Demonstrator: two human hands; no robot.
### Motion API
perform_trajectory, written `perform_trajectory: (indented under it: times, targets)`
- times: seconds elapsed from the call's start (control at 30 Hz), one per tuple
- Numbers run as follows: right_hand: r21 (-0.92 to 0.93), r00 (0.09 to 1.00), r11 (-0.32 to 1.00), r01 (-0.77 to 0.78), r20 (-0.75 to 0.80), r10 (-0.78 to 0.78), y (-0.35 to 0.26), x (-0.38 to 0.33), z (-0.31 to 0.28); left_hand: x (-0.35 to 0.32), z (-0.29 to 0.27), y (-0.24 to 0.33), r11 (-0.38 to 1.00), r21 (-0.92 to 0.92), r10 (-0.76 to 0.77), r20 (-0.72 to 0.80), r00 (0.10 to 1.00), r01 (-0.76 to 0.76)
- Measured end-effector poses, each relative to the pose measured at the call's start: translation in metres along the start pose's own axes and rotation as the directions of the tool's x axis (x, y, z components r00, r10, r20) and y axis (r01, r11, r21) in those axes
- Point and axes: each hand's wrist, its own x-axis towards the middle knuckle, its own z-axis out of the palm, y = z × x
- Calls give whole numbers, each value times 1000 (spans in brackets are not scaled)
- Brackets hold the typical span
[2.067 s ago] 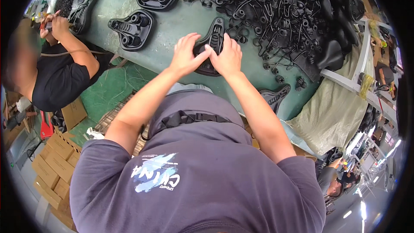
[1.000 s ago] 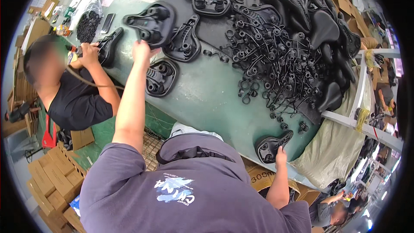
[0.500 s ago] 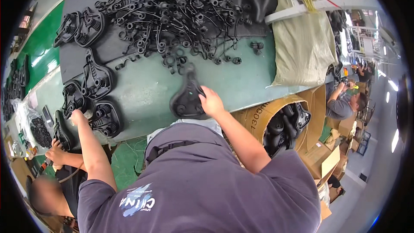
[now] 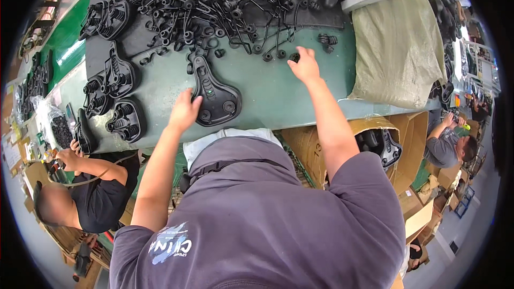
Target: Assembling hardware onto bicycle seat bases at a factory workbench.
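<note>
1. On the green table (image 4: 278,93), the left hand (image 4: 184,111) is resting spread against a black saddle base (image 4: 213,94) near the edge.
2. Farther right, the right hand (image 4: 305,65) is pinching a small black ring (image 4: 294,57).

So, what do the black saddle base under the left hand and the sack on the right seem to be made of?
Saddle base: probably moulded plastic, matte black, with ribs and round sockets formed into it. Sack: apparently woven plastic fabric, dull olive-beige; it drapes and creases over the table edge.

black saddle base (image 4: 213,93), green table (image 4: 278,88), grey-purple shirt (image 4: 267,219)
</note>
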Motion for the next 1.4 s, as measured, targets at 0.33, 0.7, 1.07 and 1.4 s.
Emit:
perform_trajectory:
  times: [0.33,0.7,1.07,1.4]
  targets:
    - [-368,991,923,-108,-109,72,32,84,-71,4,28,56,998,-49,-33,134,990,40]
    - [-291,988,950,114,-68,-139,28,91,-64,35,36,61,992,-27,-116,101,988,120]
    - [726,711,612,-315,607,-355,-106,-91,11,10,-17,129,742,-655,241,65,968,-140]
    - [652,772,753,85,435,-464,-110,-115,34,-29,-26,73,950,-311,7,9,1000,-4]
